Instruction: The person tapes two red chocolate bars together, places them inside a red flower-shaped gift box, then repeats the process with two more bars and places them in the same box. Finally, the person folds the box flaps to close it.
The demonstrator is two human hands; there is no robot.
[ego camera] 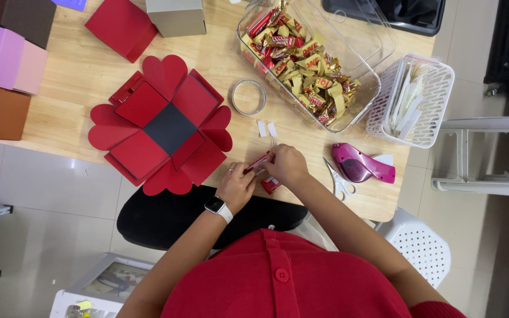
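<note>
While the scene is viewed from the head camera, both hands are seen meeting at the near edge of the light wooden table (78, 88), just to the right of the unfolded red paper box with heart-shaped flaps and a dark square centre (161, 125), which serves as the landmark below.

The left hand (235, 187), worn with a white-strapped wristwatch (218, 207), is held just right of the box's lower corner, its fingers curled together against the lower end of a small red-wrapped candy bar (258, 162). The right hand (287, 165) is held further right of the box, its fingertips pinched on the upper end of the same bar. The bar is thus supported at both ends, probably so that it can be worked on with fine control. A second small red piece (270, 185) lies on the table beneath the hands.

Two small white tape strips (267, 129) and a clear ring-shaped tape roll (248, 97) are placed right of the box, within easy reach of the hands. Further right lie a clear rectangular plastic tub of red and gold wrapped candies (301, 65), a white lattice plastic basket (413, 100), a pink tape dispenser (360, 165) and white-handled scissors (340, 182). Pink and brown closed boxes (4, 76) are stacked left of the unfolded box; a red lid (122, 26) and a grey box (177, 16) lie beyond it.
</note>
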